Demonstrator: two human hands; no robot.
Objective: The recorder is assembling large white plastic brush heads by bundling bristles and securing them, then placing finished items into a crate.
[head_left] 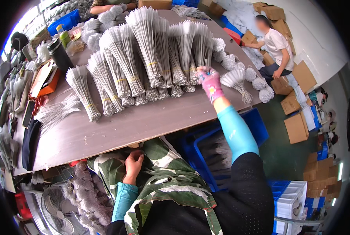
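Observation:
Bundles of thin wire stems (147,51) with white bristly tops stand packed together on the table, several with yellow bands. My right hand (211,83), in a pink patterned glove, reaches to the right end of this group. Its fingers are curled round the lower stems of a bundle (202,41) there. Right of that hand a shorter white-topped bundle (237,81) leans over. My bare left hand (134,165) rests low by the table's front edge, against the green and white apron (159,186). Its fingers are curled closed, and what they hold, if anything, is hidden.
Loose wires (61,111) lie on the table (116,135) at the left, near a dark bottle (60,55). A blue bin (200,156) stands below the front edge. A fan (59,207) is at lower left. Another person (277,49) sits among cardboard boxes at right.

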